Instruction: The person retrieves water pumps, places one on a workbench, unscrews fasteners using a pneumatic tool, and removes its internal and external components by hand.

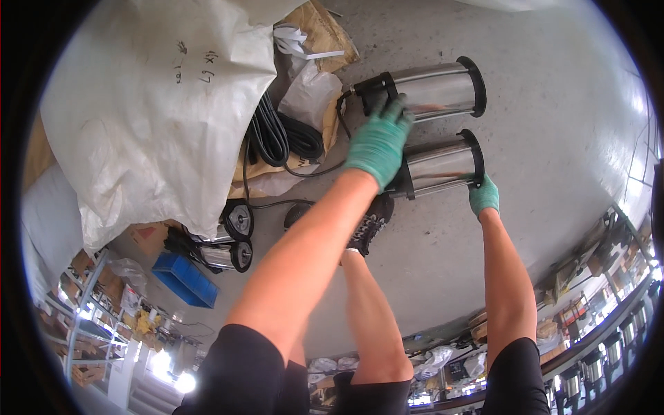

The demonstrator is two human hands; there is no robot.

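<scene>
Left hand in a green glove, fingers spread and draped over the black capped end of the nearer steel cylinder, fingertips reaching up against the black end of the farther steel cylinder. Right hand, also gloved, fingers curled under the black rim at the nearer cylinder's other end; probably clamped, though the grip is mostly hidden by the rim. Both cylinders lying on their sides, roughly parallel and just apart, on a grey concrete floor. Broad bare floor to the right and beyond. Crowded on the left: coiled black cable on cardboard, a large white woven sack, two more cylinders below its edge.
</scene>
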